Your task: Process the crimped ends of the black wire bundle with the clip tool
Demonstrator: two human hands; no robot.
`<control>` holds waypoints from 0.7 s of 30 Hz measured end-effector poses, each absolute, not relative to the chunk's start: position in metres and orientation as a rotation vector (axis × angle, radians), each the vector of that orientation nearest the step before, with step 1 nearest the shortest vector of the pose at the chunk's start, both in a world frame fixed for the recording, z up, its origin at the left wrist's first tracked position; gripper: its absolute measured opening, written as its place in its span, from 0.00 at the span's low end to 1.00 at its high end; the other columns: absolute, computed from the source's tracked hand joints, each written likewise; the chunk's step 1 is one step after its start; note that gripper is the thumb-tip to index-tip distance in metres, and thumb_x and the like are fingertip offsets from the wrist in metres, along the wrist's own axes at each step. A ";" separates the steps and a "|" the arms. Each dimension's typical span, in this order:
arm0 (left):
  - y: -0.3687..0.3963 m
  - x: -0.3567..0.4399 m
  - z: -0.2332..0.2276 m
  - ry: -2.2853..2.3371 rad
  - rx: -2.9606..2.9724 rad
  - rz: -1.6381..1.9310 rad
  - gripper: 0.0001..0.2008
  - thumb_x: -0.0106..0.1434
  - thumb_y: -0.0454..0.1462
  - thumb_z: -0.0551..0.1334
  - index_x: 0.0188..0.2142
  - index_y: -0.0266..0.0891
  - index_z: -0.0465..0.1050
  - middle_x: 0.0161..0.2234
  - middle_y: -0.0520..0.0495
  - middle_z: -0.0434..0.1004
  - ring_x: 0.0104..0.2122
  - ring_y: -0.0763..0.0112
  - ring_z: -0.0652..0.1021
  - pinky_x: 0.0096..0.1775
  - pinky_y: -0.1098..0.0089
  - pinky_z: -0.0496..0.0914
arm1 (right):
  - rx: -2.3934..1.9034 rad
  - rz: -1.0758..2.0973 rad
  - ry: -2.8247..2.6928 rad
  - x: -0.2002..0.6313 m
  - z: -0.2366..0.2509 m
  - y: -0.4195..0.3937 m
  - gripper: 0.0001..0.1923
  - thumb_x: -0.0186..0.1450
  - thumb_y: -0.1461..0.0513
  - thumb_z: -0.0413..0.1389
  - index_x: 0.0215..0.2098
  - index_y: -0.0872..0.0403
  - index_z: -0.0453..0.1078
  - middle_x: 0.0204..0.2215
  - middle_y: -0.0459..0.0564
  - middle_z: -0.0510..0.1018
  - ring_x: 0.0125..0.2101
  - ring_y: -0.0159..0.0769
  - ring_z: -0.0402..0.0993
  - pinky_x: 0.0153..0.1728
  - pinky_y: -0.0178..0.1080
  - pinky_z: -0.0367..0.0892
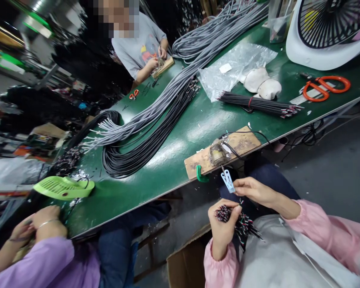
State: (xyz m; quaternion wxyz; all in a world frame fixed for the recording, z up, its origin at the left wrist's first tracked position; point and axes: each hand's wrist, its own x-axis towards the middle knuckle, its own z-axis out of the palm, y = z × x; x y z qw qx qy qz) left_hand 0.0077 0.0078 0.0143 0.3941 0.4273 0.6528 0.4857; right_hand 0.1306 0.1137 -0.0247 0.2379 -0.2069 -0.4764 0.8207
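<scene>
My left hand [222, 220] is closed around a bundle of thin dark cables [223, 213], whose stripped ends show red, white and black strands. More cable ends fan out beside it, over my lap. My right hand [256, 192] has its thumb and fingers pinched together at the lower end of a light blue clip [228, 182]. Whatever is between those fingertips is too small to make out. The clip is at the tip of a thin metal rod on a wooden board [243, 140], with a green clamp [201, 174] at the table edge.
On the green table [180, 142] lie long grey cables [174, 94], black cables [144, 156], a tied cable bundle [258, 104], orange-handled scissors [327, 87] and a plastic bag [237, 66]. A fan [315, 52] stands at right. Co-workers sit opposite and at left. Below is a cardboard box [187, 260].
</scene>
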 end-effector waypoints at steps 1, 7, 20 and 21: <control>0.008 0.006 0.016 1.670 1.099 1.248 0.04 0.55 0.34 0.65 0.25 0.35 0.76 0.23 0.49 0.74 0.25 0.70 0.74 0.31 0.70 0.67 | -0.601 2.217 -1.286 0.127 -0.022 0.117 0.19 0.60 0.50 0.56 0.27 0.59 0.68 0.22 0.44 0.67 0.24 0.29 0.60 0.27 0.33 0.56; 0.011 -0.001 0.019 1.730 1.069 1.339 0.04 0.56 0.33 0.64 0.26 0.36 0.75 0.23 0.50 0.73 0.24 0.71 0.73 0.30 0.70 0.66 | -0.641 2.222 -1.129 0.101 -0.005 0.131 0.24 0.56 0.46 0.57 0.29 0.61 0.71 0.21 0.45 0.68 0.22 0.27 0.60 0.24 0.32 0.55; 0.019 0.001 0.017 1.740 0.996 1.285 0.06 0.57 0.35 0.63 0.26 0.35 0.75 0.22 0.51 0.72 0.23 0.73 0.71 0.28 0.72 0.65 | -0.439 2.441 -0.748 0.096 -0.012 0.127 0.19 0.58 0.50 0.59 0.28 0.61 0.73 0.21 0.46 0.71 0.22 0.26 0.63 0.24 0.31 0.57; 0.019 0.001 0.016 1.736 0.978 1.282 0.06 0.57 0.35 0.63 0.26 0.35 0.75 0.22 0.51 0.72 0.23 0.74 0.71 0.28 0.73 0.65 | -0.421 2.464 -0.724 0.096 -0.014 0.126 0.20 0.59 0.50 0.58 0.29 0.61 0.73 0.23 0.48 0.72 0.23 0.28 0.65 0.25 0.32 0.58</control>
